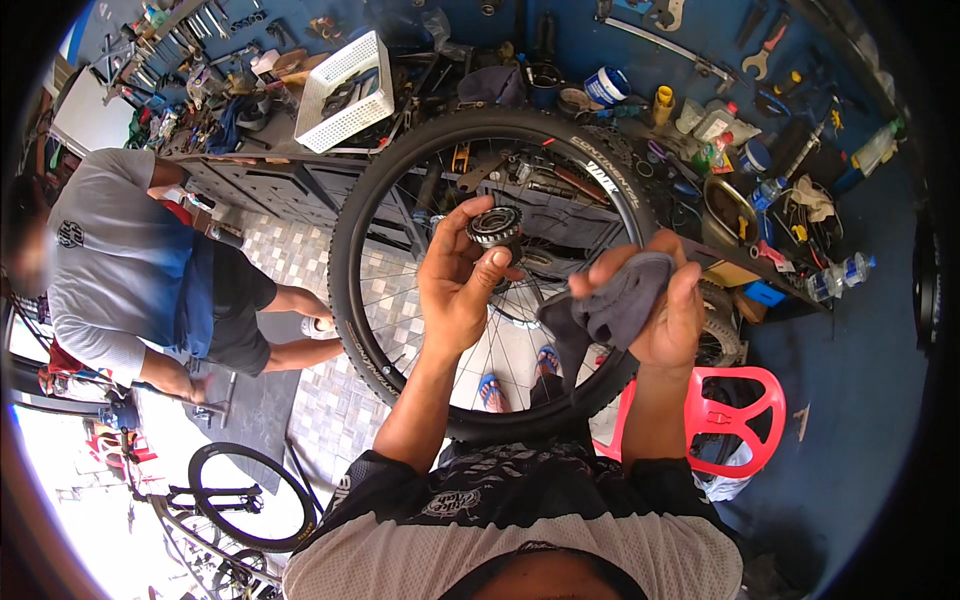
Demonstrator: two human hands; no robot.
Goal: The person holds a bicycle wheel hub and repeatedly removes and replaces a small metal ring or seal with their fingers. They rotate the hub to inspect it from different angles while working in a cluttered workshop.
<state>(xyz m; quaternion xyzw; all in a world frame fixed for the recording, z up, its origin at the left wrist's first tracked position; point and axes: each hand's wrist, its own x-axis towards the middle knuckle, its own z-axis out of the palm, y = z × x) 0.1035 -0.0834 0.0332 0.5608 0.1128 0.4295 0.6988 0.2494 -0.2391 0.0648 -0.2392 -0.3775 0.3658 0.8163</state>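
Up in front of my chest, my left hand (pixel 462 285) grips a small dark round bicycle part (pixel 495 226) with a notched metal rim, like a bearing cup. Its ringed face is turned upward and my thumb presses its side. A dark grey rag (pixel 625 300) is bunched in my right hand (pixel 672 318), a short way to the right of the part and apart from it. One end of the cloth hangs down. Below and behind both hands stands a large bicycle wheel (pixel 362 215) with a black tyre, its thin spokes visible around my left forearm.
Beyond the wheel runs a cluttered workbench (pixel 300 160) with a white plastic basket (pixel 345 92), bottles and tools. A red plastic chair (pixel 765 415) is at my right. Another person (pixel 150 250) bends over at the left, near a bicycle (pixel 245 495).
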